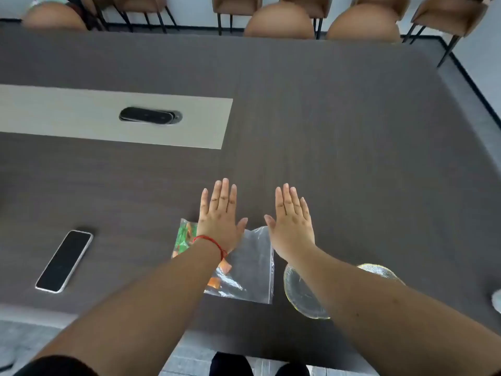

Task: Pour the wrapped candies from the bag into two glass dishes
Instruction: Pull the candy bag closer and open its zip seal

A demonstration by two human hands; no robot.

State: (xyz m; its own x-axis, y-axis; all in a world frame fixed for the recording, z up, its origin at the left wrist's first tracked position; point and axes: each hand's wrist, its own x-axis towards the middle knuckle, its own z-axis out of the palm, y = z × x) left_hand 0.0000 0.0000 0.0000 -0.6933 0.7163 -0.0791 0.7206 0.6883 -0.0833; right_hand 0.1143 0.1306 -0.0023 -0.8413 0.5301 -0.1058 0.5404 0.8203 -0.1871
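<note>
A clear plastic bag (252, 267) lies flat on the dark table, near its front edge. Green and orange wrapped candies (185, 236) show inside it, partly hidden under my left arm. My left hand (219, 215) hovers flat, palm down, above the bag's far left corner, fingers straight and holding nothing. My right hand (291, 221) is flat and held the same way just right of the bag's far edge. A glass dish (301, 294) sits right of the bag under my right forearm. A second glass rim (379, 270) peeks out beyond that arm.
A black phone (65, 260) lies face up at the left. A light inlay strip with a dark cable hatch (150, 116) runs across the table (352, 145) to the left of the middle. Brown chairs (279, 21) line the far edge. A white object (496, 299) shows at the right border.
</note>
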